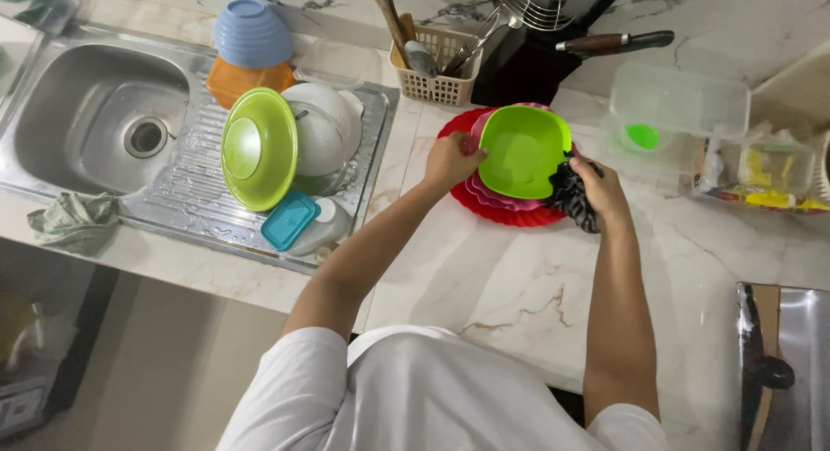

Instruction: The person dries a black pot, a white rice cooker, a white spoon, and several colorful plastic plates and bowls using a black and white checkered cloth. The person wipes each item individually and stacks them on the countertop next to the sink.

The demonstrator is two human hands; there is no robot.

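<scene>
My left hand grips the left rim of a square lime-green bowl. The bowl sits on top of a stack of pink plates and a red plate on the marble counter. My right hand holds a dark striped cloth against the bowl's right edge.
On the steel draining board to the left stand a round green bowl, white bowls, a teal lid, and orange and blue bowls. Behind are a utensil basket, a black knife block and clear containers. A rag lies by the sink.
</scene>
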